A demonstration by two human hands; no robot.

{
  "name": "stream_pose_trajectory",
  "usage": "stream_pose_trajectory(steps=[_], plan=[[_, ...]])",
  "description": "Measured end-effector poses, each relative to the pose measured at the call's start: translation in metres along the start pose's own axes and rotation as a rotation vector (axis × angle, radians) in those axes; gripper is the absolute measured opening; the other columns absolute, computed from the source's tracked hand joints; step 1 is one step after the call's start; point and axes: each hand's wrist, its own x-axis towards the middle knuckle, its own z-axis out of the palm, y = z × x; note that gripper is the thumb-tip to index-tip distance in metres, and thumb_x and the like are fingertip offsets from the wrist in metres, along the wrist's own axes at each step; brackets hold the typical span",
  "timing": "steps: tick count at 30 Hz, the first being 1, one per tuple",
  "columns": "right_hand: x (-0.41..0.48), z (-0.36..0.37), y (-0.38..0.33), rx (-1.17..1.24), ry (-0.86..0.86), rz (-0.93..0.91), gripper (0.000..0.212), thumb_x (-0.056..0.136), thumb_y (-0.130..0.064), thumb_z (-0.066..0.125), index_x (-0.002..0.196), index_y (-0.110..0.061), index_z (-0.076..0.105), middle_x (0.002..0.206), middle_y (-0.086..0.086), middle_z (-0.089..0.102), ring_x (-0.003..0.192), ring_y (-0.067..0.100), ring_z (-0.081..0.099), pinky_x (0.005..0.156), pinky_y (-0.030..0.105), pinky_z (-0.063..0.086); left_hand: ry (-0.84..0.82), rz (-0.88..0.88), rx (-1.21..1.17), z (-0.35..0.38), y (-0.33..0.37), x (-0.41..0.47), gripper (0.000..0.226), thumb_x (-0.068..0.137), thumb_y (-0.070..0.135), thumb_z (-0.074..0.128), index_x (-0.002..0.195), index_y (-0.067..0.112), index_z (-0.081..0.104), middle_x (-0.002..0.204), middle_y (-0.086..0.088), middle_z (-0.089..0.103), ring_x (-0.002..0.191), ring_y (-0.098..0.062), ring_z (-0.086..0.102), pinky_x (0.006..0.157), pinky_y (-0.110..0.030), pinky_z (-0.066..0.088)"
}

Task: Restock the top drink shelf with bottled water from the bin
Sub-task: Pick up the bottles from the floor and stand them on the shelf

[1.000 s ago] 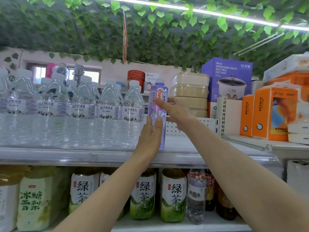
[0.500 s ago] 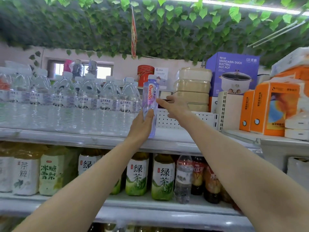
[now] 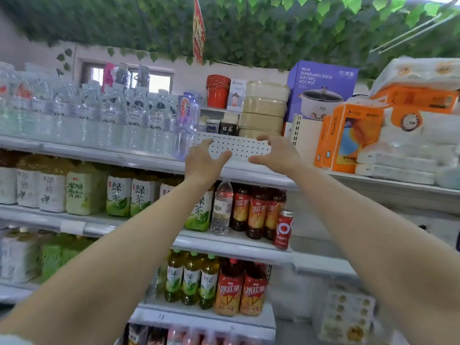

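Water is up on the top shelf (image 3: 99, 155): a purple-labelled bottle (image 3: 185, 120) stands upright at the right end of the clear row (image 3: 112, 115), just left of the perforated divider (image 3: 246, 146). The left hand (image 3: 202, 159) hovers before the divider's left end with its fingers loosely spread, holding nothing. The right hand (image 3: 275, 155) is at the divider's right end, equally released. Whether either hand touches the divider I cannot tell. Neither hand is on the bottle.

The bottle lies up and left of the left hand, its long axis vertical, so the left hand is the nearer. The bin is out of view, and a reach back for more stock likely comes next.

The bottle's label reads "Ganten", running vertically. Behind the divider to the right, a blue box (image 3: 321, 88) reads "MANDARIN DUCK ELECTRIC HOT POT". Below and left of the divider, green bottles (image 3: 117, 192) read 绿茶. Lower still, orange bottles (image 3: 229, 292) read 冰红茶.
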Motion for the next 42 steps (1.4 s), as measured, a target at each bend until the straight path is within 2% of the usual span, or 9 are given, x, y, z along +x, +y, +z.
stream_pose_trajectory(steps=[2,6,9,17,25,30,34,38,42], plan=[[-0.025,-0.008,0.014,-0.091,-0.061,0.005,0.073,0.081,-0.039,0.084,0.143,-0.024,0.049,0.145,0.006,0.052,0.133,0.027,0.049,0.105,0.037,0.042,0.004,-0.015,0.033,0.011,0.005,-0.026,0.065,0.089,0.050,0.067,0.145,0.026,0.046,0.146,-0.011,0.045,0.137,-0.030,0.039,0.112,-0.044,0.034],[-0.070,-0.007,0.043,-0.232,-0.150,0.043,0.074,0.080,-0.046,0.082,0.144,-0.030,0.048,0.143,0.008,0.051,0.132,0.029,0.047,0.099,0.040,0.045,-0.015,-0.039,0.192,0.032,0.005,-0.073,0.063,0.087,0.049,0.070,0.142,0.028,0.049,0.141,-0.010,0.051,0.134,-0.028,0.041,0.107,-0.040,0.036],[-0.100,0.005,0.065,-0.202,-0.221,0.083,0.080,0.078,-0.044,0.084,0.147,-0.029,0.047,0.148,0.009,0.048,0.135,0.030,0.045,0.109,0.044,0.043,-0.073,-0.078,0.246,0.051,-0.006,-0.107,0.062,0.085,0.046,0.072,0.140,0.027,0.050,0.137,-0.009,0.053,0.130,-0.027,0.042,0.105,-0.038,0.037],[-0.174,0.072,0.126,-0.149,-0.405,0.230,0.080,0.079,-0.038,0.085,0.148,-0.031,0.045,0.152,0.009,0.041,0.139,0.032,0.038,0.113,0.047,0.040,-0.250,-0.260,0.294,0.097,-0.076,-0.198,0.061,0.085,0.040,0.076,0.140,0.029,0.052,0.142,-0.009,0.046,0.133,-0.029,0.038,0.107,-0.041,0.037],[-0.237,0.149,0.181,-0.144,-0.593,0.328,0.080,0.078,-0.035,0.086,0.147,-0.027,0.048,0.146,0.012,0.047,0.134,0.032,0.045,0.108,0.038,0.042,-0.422,-0.377,0.379,0.124,-0.146,-0.257,0.062,0.083,0.039,0.077,0.138,0.022,0.055,0.140,-0.014,0.048,0.129,-0.033,0.041,0.105,-0.043,0.038],[-0.266,0.200,0.211,-0.102,-0.716,0.415,0.076,0.081,-0.034,0.084,0.147,-0.031,0.046,0.148,0.011,0.041,0.131,0.030,0.047,0.097,0.034,0.045,-0.540,-0.465,0.388,0.141,-0.189,-0.283,0.060,0.086,0.035,0.074,0.141,0.030,0.052,0.145,-0.011,0.042,0.132,-0.031,0.038,0.108,-0.043,0.038],[-0.291,0.241,0.235,-0.065,-0.782,0.471,0.075,0.080,-0.035,0.083,0.146,-0.023,0.050,0.144,0.014,0.046,0.134,0.033,0.045,0.107,0.036,0.043,-0.620,-0.519,0.405,0.156,-0.228,-0.300,0.060,0.087,0.036,0.072,0.142,0.024,0.051,0.145,-0.012,0.046,0.135,-0.032,0.038,0.109,-0.042,0.037],[-0.330,0.295,0.258,0.011,-0.854,0.559,0.070,0.081,-0.036,0.082,0.143,-0.020,0.053,0.143,0.013,0.051,0.132,0.030,0.047,0.103,0.032,0.040,-0.697,-0.607,0.416,0.172,-0.277,-0.329,0.057,0.087,0.039,0.073,0.139,0.024,0.054,0.144,-0.012,0.047,0.136,-0.031,0.039,0.114,-0.046,0.029],[-0.392,0.361,0.290,0.126,-0.868,0.687,0.056,0.082,-0.033,0.083,0.132,-0.016,0.064,0.135,0.010,0.063,0.120,0.029,0.061,0.093,0.029,0.046,-0.738,-0.728,0.385,0.193,-0.335,-0.389,0.053,0.087,0.038,0.074,0.134,0.018,0.059,0.138,-0.014,0.054,0.134,-0.031,0.042,0.112,-0.036,0.030]])
